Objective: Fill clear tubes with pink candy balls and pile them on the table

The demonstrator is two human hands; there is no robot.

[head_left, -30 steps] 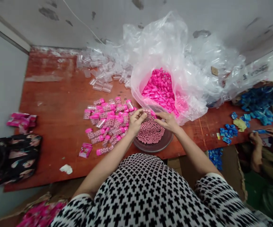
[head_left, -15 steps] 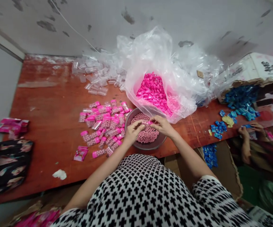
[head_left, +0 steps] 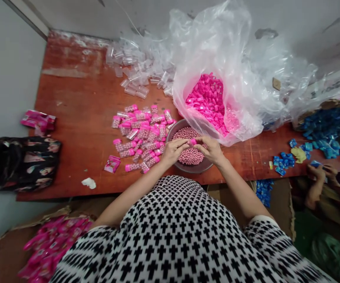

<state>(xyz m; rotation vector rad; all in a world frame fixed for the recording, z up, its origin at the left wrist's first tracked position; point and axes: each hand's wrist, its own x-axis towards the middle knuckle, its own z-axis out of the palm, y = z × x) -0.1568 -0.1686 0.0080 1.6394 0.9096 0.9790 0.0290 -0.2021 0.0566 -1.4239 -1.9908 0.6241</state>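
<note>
Over a grey bowl of pink beads, my two hands meet fingertip to fingertip at a small bottle with a pink cap. My left hand is closed around the bottle's body, which its fingers mostly hide. At the cap end, my right hand pinches with thumb and forefinger. Left of the bowl lies a heap of bead-filled clear bottles with pink caps. Behind the bowl, a clear plastic bag gapes open, showing many loose pink caps.
Empty clear tubes lie at the back of the wooden table. Leftward are a pink packet and a dark flowered bag. A cardboard box of pink packets stands low left. At right, a co-worker's hands are beside blue packets.
The view has shifted, so the table sits higher and the box of pink packets shows more. Both hands stay together over the bowl, and the pink cap now shows more clearly between them.
</note>
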